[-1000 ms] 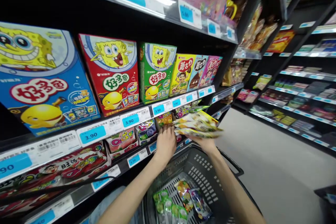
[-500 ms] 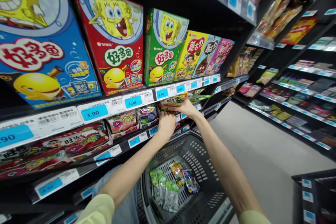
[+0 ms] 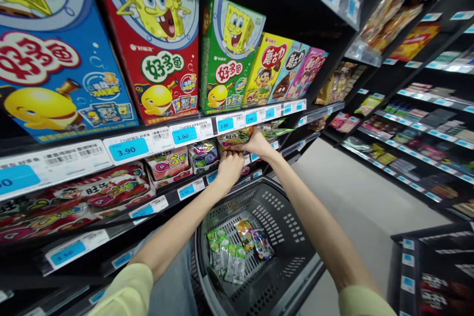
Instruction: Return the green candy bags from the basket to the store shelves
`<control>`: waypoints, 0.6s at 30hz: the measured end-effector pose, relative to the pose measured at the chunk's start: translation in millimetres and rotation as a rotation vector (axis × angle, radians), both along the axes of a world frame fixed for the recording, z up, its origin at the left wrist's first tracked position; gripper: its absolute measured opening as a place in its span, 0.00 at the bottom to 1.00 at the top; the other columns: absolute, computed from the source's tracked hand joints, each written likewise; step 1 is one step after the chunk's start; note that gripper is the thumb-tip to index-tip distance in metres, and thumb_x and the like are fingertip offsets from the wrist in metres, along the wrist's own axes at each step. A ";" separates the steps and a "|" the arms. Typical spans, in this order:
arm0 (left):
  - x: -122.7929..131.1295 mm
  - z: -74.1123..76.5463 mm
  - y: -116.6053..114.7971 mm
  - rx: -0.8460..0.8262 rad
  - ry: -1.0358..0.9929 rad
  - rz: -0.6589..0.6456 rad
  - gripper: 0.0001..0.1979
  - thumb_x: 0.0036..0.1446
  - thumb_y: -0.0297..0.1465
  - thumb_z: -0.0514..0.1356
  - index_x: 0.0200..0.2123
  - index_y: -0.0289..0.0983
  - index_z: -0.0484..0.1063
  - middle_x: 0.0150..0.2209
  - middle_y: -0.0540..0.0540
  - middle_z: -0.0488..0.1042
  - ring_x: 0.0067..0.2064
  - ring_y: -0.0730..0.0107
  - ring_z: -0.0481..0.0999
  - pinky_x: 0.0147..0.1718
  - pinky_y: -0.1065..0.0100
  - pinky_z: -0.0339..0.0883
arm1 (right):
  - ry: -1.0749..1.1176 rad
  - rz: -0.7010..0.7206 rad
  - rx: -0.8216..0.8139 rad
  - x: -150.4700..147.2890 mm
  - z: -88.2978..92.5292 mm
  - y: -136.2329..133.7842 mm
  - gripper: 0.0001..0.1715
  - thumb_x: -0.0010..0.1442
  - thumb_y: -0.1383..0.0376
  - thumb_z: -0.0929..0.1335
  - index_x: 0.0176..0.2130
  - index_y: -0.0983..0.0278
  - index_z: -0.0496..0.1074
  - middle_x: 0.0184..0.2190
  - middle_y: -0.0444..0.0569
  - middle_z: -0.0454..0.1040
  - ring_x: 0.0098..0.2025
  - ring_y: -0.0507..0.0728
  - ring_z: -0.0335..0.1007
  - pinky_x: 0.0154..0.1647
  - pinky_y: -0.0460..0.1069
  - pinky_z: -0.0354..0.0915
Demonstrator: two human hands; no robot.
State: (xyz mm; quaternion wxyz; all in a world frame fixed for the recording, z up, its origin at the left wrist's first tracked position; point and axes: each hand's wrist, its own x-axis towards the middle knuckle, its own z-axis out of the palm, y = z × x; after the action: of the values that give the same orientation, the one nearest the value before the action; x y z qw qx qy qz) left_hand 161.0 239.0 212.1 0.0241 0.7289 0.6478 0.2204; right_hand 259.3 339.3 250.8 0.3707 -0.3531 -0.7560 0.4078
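Note:
On the lower shelf, a display box of gummy candy packets sits beneath the price rail, partly covered by my hands. My right hand grips its right side, thumb up by the packets. Below its front edge, my left hand has its fingers curled in against the box; the fingertips are hidden. Just left of it stands a box of purple gummy packets, then a box of pink ones. Under my forearms, a grey shopping basket contains green-and-silver pouches, an orange packet and a blue packet.
Above the price rail stand blue, red and green snack boxes. Red gummy packets lie at lower left. An aisle floor runs on the right, with stocked shelves beyond.
The gummy candy box has shifted slightly left along the shelf, closer to the purple packets, with both hands moving along. The view has also shifted a little.

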 end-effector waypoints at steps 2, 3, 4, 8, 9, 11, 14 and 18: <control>-0.8 3.5 -2.0 -0.008 0.071 -0.007 0.21 0.63 0.19 0.46 0.52 0.23 0.72 0.47 0.24 0.75 0.50 0.48 0.75 0.52 0.55 0.61 | -0.122 -0.150 0.122 7.5 5.2 -10.4 0.39 0.35 0.58 0.81 0.46 0.67 0.73 0.38 0.52 0.80 0.45 0.63 0.76 0.48 0.54 0.72; -0.9 5.9 -2.8 -0.011 0.093 -0.007 0.20 0.63 0.19 0.46 0.51 0.23 0.73 0.46 0.24 0.76 0.49 0.48 0.75 0.51 0.55 0.62 | -0.215 -0.230 0.180 10.5 8.4 -15.8 0.38 0.37 0.57 0.81 0.46 0.67 0.73 0.37 0.53 0.80 0.44 0.64 0.77 0.47 0.54 0.71; -0.9 8.6 -3.5 -0.013 0.112 -0.005 0.20 0.63 0.19 0.45 0.50 0.24 0.73 0.45 0.25 0.76 0.48 0.49 0.76 0.51 0.55 0.63 | -0.319 -0.297 0.230 12.8 12.2 -21.0 0.34 0.41 0.56 0.80 0.45 0.67 0.73 0.35 0.54 0.80 0.43 0.64 0.77 0.46 0.54 0.70; 0.0 18.6 -3.6 -0.030 0.203 -0.007 0.17 0.64 0.19 0.47 0.46 0.27 0.74 0.40 0.31 0.78 0.44 0.51 0.78 0.45 0.58 0.66 | -0.634 -0.313 0.380 15.9 30.2 -30.6 0.12 0.55 0.59 0.74 0.32 0.67 0.76 0.27 0.53 0.79 0.35 0.61 0.78 0.40 0.51 0.69; 0.3 19.8 -3.1 -0.034 0.224 -0.008 0.17 0.64 0.19 0.47 0.46 0.27 0.74 0.40 0.32 0.78 0.44 0.52 0.79 0.43 0.59 0.67 | -0.669 -0.262 0.402 15.4 33.9 -29.2 0.11 0.56 0.61 0.73 0.30 0.67 0.76 0.27 0.53 0.79 0.34 0.60 0.77 0.39 0.50 0.68; 1.3 20.1 -2.4 -0.030 0.263 -0.007 0.16 0.64 0.19 0.47 0.46 0.28 0.73 0.40 0.33 0.78 0.44 0.53 0.79 0.41 0.60 0.67 | -0.717 -0.176 0.412 13.1 37.6 -22.4 0.10 0.55 0.62 0.74 0.29 0.67 0.76 0.27 0.53 0.79 0.32 0.58 0.76 0.37 0.49 0.68; 2.9 17.1 -2.0 -0.001 0.304 0.003 0.17 0.64 0.18 0.46 0.46 0.27 0.73 0.41 0.32 0.78 0.45 0.53 0.78 0.42 0.60 0.66 | -0.802 -0.199 0.418 4.9 32.7 -9.6 0.15 0.50 0.59 0.77 0.29 0.70 0.77 0.26 0.55 0.78 0.31 0.60 0.75 0.36 0.50 0.68; 4.1 13.4 -1.4 0.017 0.326 0.001 0.17 0.64 0.19 0.45 0.46 0.26 0.72 0.43 0.30 0.77 0.45 0.53 0.77 0.42 0.58 0.65 | -0.846 -0.299 0.455 -14.8 16.6 -2.1 0.19 0.52 0.57 0.75 0.35 0.72 0.78 0.29 0.59 0.78 0.32 0.63 0.75 0.35 0.51 0.68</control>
State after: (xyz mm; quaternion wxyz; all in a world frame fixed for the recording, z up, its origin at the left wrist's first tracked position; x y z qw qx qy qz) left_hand 165.0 237.6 225.6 -0.0876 0.7548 0.6416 0.1046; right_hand 244.5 337.2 267.5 0.1536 -0.5023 -0.8509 -0.0038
